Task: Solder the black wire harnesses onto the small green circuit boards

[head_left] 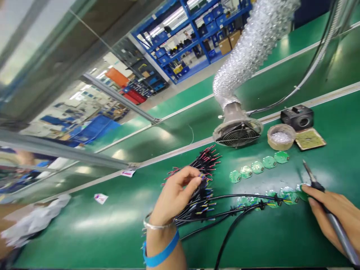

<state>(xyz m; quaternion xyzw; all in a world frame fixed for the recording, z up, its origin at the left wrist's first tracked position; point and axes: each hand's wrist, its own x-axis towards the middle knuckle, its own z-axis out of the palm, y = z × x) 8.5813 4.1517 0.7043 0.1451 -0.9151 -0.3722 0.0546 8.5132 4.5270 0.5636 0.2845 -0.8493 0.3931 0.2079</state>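
My left hand (178, 193) pinches the coloured wire ends of a black cable (201, 176) between thumb and forefinger, above a bundle of black cables (199, 200) with bared red, blue and yellow ends. My right hand (334, 213) is closed around a soldering iron (334, 221), its tip pointing up and away. The right forefinger and thumb are at a round green circuit board (303, 191), the last in the nearer row. Black cables lead to boards in that row, such as this board (289, 195) with yellow wires. A second row of round green boards (257, 167) lies behind.
A fume fan (239, 133) on a silver duct (244, 56) hangs over the bench. At the back right are a roll of tape (281, 137), a yellow sponge tray (311, 139) and a black iron holder (297, 117). A plastic bag (36, 221) lies at left.
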